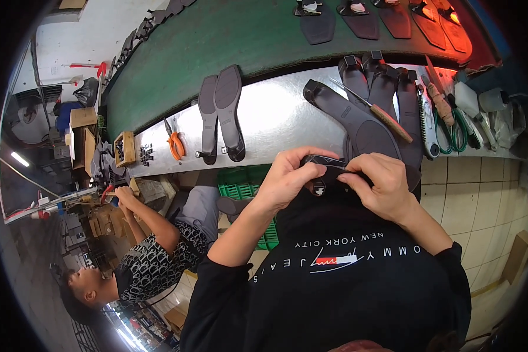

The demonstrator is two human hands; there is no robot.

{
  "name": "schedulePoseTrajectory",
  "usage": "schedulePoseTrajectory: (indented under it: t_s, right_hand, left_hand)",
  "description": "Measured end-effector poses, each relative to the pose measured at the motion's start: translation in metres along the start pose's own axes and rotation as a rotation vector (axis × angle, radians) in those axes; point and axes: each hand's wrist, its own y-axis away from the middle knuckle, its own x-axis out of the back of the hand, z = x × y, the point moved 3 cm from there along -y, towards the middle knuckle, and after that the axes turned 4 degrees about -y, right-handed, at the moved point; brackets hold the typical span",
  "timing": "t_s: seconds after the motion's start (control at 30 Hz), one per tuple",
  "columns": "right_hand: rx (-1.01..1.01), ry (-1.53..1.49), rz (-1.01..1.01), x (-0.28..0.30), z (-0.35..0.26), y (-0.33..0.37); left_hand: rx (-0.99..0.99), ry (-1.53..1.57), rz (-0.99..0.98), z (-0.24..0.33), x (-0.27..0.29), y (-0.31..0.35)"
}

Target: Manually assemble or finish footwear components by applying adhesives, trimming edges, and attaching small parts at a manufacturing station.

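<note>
Left hand [284, 179] is gripping one end of a dark glossy piece [328, 159] between thumb and fingers, while the right hand [382, 183] is pinching its other end, just off the near edge of the steel ledge [270, 117]. This two-sided hold is probably steadying the piece; fingers are hiding its full shape. On the ledge's left part, orange-handled pliers [176, 146] are lying near a pair of dark soles [229, 100], whose heels are pointing toward the near edge. On its right part, overlapping soles [355, 120] are lying with a wooden-handled tool [390, 122] across them, perhaps for easy reach. Beyond the ledge, a green surface [176, 88] is carrying flat dark pieces [318, 29]. On the near side of the ledge, the black shirt [358, 305] is showing white lettering around a red-and-white emblem; marks on the soles are appearing too small to read.
</note>
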Motion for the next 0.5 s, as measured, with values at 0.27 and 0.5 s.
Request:
schedulePoseTrajectory:
  t_s: [0.27,0.5]
  right_hand:
    - [-0.120,-0.061,-0.021,-0.007,0.004,0.004]
    - [-0.097,-0.110,-0.020,-0.013,0.009,0.009]
  left_hand:
    - [0.089,0.022,0.134,-0.019,0.005,-0.006]
    - [0.081,0.028,0.142,-0.016,0.004,-0.001]
